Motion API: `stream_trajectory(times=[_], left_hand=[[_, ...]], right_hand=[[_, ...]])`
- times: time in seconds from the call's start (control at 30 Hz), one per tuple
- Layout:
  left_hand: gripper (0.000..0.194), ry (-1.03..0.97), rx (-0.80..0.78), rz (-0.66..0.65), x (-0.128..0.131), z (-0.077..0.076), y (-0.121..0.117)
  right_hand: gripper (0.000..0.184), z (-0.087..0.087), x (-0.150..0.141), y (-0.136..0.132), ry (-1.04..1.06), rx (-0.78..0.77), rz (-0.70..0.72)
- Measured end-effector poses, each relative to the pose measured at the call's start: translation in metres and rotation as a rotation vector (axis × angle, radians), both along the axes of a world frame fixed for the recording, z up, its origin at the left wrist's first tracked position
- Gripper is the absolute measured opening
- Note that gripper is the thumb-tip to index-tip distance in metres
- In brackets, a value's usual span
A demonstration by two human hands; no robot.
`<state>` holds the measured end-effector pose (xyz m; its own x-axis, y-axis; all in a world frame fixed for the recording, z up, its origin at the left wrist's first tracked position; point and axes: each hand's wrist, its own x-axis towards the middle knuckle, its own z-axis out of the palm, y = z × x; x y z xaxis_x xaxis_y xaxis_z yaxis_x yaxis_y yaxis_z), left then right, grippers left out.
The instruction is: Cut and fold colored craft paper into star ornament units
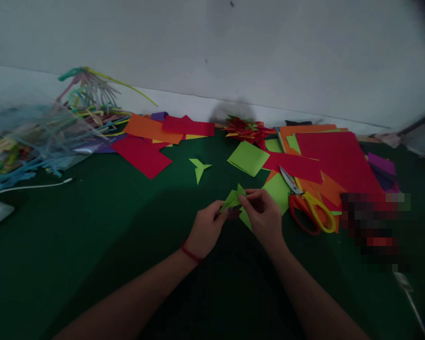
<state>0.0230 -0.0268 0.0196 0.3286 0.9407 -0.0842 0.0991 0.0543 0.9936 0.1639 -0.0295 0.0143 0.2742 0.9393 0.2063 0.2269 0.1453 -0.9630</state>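
Note:
A small piece of folded light green paper is held between my two hands, above the green tabletop. My left hand, with a red band at its wrist, pinches its left side. On the other side, the thumb and fingers of my right hand close on the paper's upper right corner. Just beyond lies a three-pointed light green paper shape. A light green paper square sits behind my right hand, and more green paper lies partly hidden beside it.
Scissors with red and yellow handles rest right of my hands on orange and red paper sheets. A spiky red and green paper piece stands near the wall. Red paper and bagged pipe cleaners lie leftward.

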Motion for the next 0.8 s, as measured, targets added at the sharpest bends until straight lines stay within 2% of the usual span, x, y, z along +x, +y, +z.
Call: stream_trajectory(times=[0.33,0.5,0.8], left_hand=[[0.021,-0.168,-0.123,0.052,0.0046,-0.0083,-0.0035],[0.017,-0.232,-0.183,0.044,0.0047,-0.0075,-0.0028],[0.018,-0.208,-0.242,0.026,-0.0013,-0.0062,-0.0013]], right_hand=[[0.013,-0.0039,-0.0028,-0.0001,0.02,0.01,-0.018],[0.011,-0.0038,0.0004,0.0006,0.002,0.033,-0.014],[0.012,-0.0017,0.0045,0.0023,-0.027,0.073,-0.049]])
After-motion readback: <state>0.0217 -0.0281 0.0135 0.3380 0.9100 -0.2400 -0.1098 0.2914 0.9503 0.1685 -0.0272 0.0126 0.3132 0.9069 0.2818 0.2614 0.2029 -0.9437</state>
